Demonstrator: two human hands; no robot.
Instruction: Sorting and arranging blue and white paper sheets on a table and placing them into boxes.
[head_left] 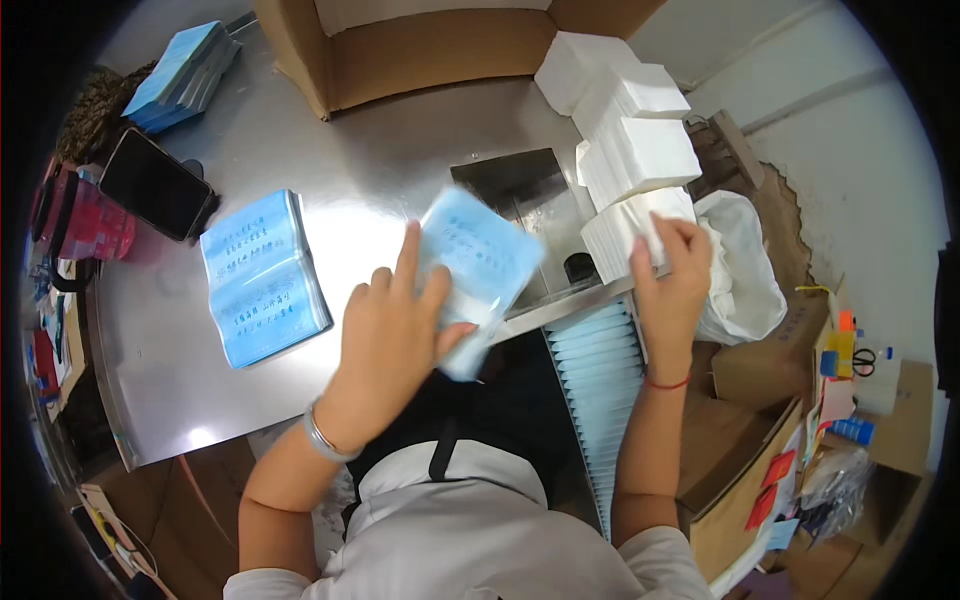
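A light blue, printed plastic packet, smeared by motion, is in my left hand over the table's front edge. The thumb lies across its lower part and the index finger points forward along its left side. My right hand is at the nearest stack of white folded napkins, thumb and fingers curled in on its top. Beneath the packet's right side is a dark rectangular opening or plate in the table. To the left lies a pile of similar blue packets.
More white napkin stacks run back toward an open cardboard box. A phone on a stand, a pink jug and more blue packets are at left. Below the table edge stands a pale blue row of packets; a white bag hangs right.
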